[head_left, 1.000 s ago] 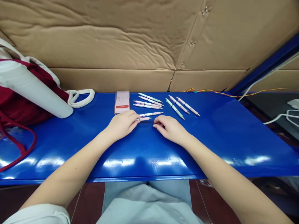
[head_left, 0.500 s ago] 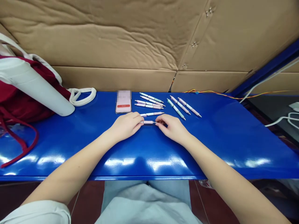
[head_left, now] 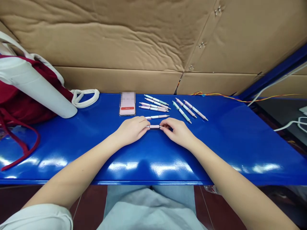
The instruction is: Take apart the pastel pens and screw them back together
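Observation:
A pink-and-white pen (head_left: 154, 126) lies sideways between my two hands, just above the blue tabletop. My left hand (head_left: 131, 130) is closed round its white end, hiding that part. The thumb and fingers of my right hand (head_left: 177, 131) pinch the metal tip at the other end. Right behind it another white pen (head_left: 157, 117) rests on the table, its left end partly covered by my left hand. Farther back several pens (head_left: 154, 104) in white, pink and green lie side by side. To their right sit a green-and-white pen (head_left: 182, 112) and two pink ones (head_left: 196, 110).
A phone (head_left: 127, 104) lies at the back of the blue table (head_left: 153, 153). On the left are a dark red bag (head_left: 51, 95), a white cylinder (head_left: 38, 86) and a white strap (head_left: 86, 99). Cardboard (head_left: 120, 41) stands behind; cables (head_left: 223, 95) run along the back right.
My left hand has shifted slightly to the right along the pen. My right hand keeps its pinch at the tip, and the other pens lie as before.

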`<state>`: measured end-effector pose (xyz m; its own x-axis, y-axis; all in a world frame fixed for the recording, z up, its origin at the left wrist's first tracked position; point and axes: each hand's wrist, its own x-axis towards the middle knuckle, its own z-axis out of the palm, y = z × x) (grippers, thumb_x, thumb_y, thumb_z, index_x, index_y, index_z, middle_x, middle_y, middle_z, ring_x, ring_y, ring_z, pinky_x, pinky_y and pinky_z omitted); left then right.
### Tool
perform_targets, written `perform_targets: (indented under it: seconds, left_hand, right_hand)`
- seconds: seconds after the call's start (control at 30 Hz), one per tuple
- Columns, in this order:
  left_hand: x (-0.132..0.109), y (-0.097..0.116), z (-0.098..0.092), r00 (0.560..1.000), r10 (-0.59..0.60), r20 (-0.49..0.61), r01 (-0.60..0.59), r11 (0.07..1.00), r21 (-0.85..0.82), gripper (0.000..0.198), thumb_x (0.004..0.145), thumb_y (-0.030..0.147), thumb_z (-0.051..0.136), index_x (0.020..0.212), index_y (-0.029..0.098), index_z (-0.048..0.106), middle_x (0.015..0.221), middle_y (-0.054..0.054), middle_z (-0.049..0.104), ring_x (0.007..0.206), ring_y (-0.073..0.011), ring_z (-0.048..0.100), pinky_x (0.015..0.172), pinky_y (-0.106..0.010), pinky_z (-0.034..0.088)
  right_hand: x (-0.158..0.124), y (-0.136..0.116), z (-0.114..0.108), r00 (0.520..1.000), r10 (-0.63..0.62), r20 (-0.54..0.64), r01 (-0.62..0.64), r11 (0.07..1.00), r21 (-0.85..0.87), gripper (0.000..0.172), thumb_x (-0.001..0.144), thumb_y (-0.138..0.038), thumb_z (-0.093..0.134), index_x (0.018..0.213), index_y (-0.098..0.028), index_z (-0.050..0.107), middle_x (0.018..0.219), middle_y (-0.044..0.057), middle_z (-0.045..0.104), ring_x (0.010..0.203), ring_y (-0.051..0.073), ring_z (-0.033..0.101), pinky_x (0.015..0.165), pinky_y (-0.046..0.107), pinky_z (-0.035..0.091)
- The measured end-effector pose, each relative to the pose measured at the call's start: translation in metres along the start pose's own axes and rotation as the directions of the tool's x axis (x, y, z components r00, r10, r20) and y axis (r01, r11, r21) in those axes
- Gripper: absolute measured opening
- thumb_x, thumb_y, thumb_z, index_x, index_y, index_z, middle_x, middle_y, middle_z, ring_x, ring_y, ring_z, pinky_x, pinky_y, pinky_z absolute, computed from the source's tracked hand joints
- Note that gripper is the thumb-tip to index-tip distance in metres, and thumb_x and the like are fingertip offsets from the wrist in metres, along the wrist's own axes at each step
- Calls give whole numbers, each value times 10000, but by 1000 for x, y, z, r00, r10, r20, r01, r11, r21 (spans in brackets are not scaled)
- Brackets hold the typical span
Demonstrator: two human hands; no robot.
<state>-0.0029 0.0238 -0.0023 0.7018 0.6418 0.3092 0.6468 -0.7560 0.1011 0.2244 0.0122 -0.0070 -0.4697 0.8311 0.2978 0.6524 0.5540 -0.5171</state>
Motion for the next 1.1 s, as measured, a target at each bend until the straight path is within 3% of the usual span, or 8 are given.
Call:
perform_targets:
  seconds: [0.23,0.4,0.5,0.67,0.8,0.9,1.1]
  left_hand:
    - [0,1,0,999,17,-35,-17,1000,17,227,946,292,405,973,180,602,949,-45,625,851,-166,585,718,-263,470]
    - [0,1,0,999,6,-41,-5,1000,19,227,946,289,405,982,182,603,945,-44,625,849,-162,586,708,-256,468]
    - [0,0,0,999,12,-32,-12,1000,18,234,946,297,405,973,180,605,940,-45,623,848,-165,585,712,-262,472]
    - [0,0,1,999,28,-28,-28,999,18,233,947,289,397,979,183,602,946,-46,627,857,-165,585,725,-265,474]
    - [-1,0,1,999,17,-31,-17,1000,12,235,947,292,398,1000,184,600,965,-52,631,869,-167,589,720,-260,473]
    - [0,1,0,1000,10,-14,-10,1000,14,225,942,284,408,990,181,602,959,-48,632,857,-167,591,728,-268,478]
    - [1,3,-2,1000,-3,6,3,1000,-15,217,939,262,408,979,176,603,971,-51,635,872,-168,591,752,-273,481]
  right_hand:
    - [2,1,-1,999,-36,37,38,998,-52,221,921,-222,413,834,-179,612,797,60,640,756,182,586,726,311,443]
    - [1,5,-1,1000,4,27,-4,1000,-17,161,838,-251,569,979,-171,573,808,47,612,739,184,571,693,314,451]
    - [0,7,-1,1000,5,22,-4,1000,-8,40,844,-210,541,870,-187,561,789,39,598,728,176,556,682,307,448]
    - [2,6,-1,995,-51,88,57,996,-70,206,922,-234,414,843,-183,597,806,69,610,785,197,550,757,346,431]
    - [2,4,-3,997,-27,69,32,997,-66,112,871,-262,521,931,-180,567,877,74,605,830,212,541,770,354,420]
    - [0,3,-4,999,-27,47,30,997,-70,42,862,-221,516,865,-185,538,856,63,587,812,204,522,751,341,410]
    - [0,3,-3,997,-30,77,36,996,-86,63,862,-256,532,873,-195,543,873,60,588,826,208,519,761,345,401]
